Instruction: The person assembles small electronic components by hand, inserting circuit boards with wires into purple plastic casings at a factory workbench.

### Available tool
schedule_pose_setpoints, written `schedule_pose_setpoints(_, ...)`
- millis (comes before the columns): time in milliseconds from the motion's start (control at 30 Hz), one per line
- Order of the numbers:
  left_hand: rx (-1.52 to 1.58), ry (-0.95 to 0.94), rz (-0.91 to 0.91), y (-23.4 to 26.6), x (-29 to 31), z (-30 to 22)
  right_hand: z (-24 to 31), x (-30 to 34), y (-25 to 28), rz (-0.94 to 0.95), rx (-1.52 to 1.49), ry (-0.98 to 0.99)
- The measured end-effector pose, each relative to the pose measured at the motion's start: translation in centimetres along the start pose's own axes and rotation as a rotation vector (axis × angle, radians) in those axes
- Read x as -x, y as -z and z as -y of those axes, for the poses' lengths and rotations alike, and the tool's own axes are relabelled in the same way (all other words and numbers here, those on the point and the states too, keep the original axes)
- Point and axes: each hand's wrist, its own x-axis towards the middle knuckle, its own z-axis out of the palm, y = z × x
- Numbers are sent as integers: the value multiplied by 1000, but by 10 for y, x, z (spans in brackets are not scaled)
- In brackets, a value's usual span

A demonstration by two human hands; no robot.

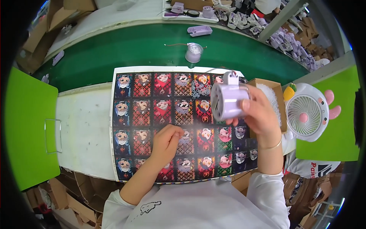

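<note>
My right hand [263,110] is closed around a lilac cylindrical motor housing [230,103], lifted over the right part of a printed sheet [152,112]. The housing lies on its side, its ribbed open-work end facing left. A small tab with holes sticks up from its top, and thin wires trail off near it. Low over the middle of the sheet, my left hand [167,141] is closed with curled fingers; whatever they may pinch is hidden. A heap of small translucent parts [201,87] sits on the sheet, left of the housing.
A green belt [133,45] runs across behind the table, carrying another lilac housing [194,52] with wires and a lilac shell [199,30]. At right stand a carton [284,103] with white filling and a rabbit-eared fan [305,114]. Green panels [34,126] flank the table.
</note>
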Motion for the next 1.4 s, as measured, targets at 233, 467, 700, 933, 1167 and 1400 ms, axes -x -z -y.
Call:
schedule_pose_setpoints(233,-47,10,8,0,-1,2,-3,18,-22,65,-170,-21)
schedule_pose_setpoints(467,-73,16,3,1,1,5,-45,22,-35,-91,-123,-100)
schedule_pose_setpoints(700,0,13,30,-3,6,5,-151,52,-78,-469,637,147)
schedule_pose_setpoints(933,-132,-337,56,-4,2,-12,-155,45,-81,-545,719,215)
schedule_pose_setpoints(1167,-160,-370,75,-5,6,-10,-157,44,-84,-515,698,145)
schedule_pose_setpoints(1400,-145,-374,88,-5,5,-6,-159,44,-83,-517,732,175)
